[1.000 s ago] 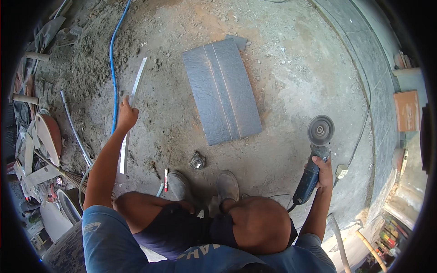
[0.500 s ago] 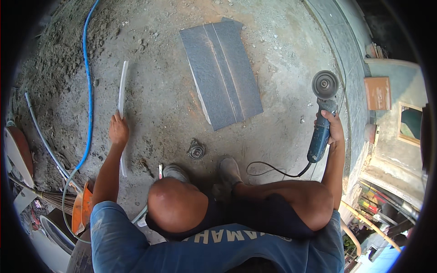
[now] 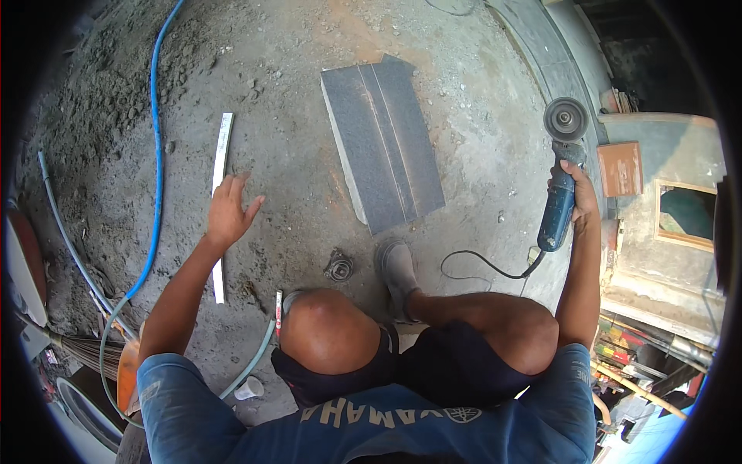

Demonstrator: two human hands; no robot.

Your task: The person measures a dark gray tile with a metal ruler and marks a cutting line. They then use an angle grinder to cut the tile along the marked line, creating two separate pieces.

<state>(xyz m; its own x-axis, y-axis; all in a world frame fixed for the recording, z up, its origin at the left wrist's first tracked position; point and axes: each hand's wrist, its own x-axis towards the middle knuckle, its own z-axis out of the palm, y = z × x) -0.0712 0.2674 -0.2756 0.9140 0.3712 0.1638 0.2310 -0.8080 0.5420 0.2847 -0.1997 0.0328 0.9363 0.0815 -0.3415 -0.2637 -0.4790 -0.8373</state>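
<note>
Out on the right, gripping the blue grinder (image 3: 556, 220) firmly in the right hand (image 3: 578, 189), with the disc (image 3: 566, 118) pointing away and well apart from the tile (image 3: 372, 155). Over to the left, hovering about the white strip (image 3: 222, 147) with the left hand (image 3: 229, 207), spread wide, thumb out to the side, gripping nothing; impossible to tell from above whether touching. Now to the middle: tile on the floor (image 3: 491, 155), between the hands, dark face up, with a small dark piece (image 3: 400, 63) peeking out at the far edge. As for progress, marked already with two pale lines (image 3: 388, 141), running near each other from far edge to near edge, cut by the look of the dust; hard to judge how deep. Apparently not parted along either, so seemingly only partway through. Nearer the feet, a round metal part (image 3: 338, 266) and, beside the left knee, a red-and-white marker (image 3: 278, 305), both out of hand. No contact between disc and tile at this moment.
</note>
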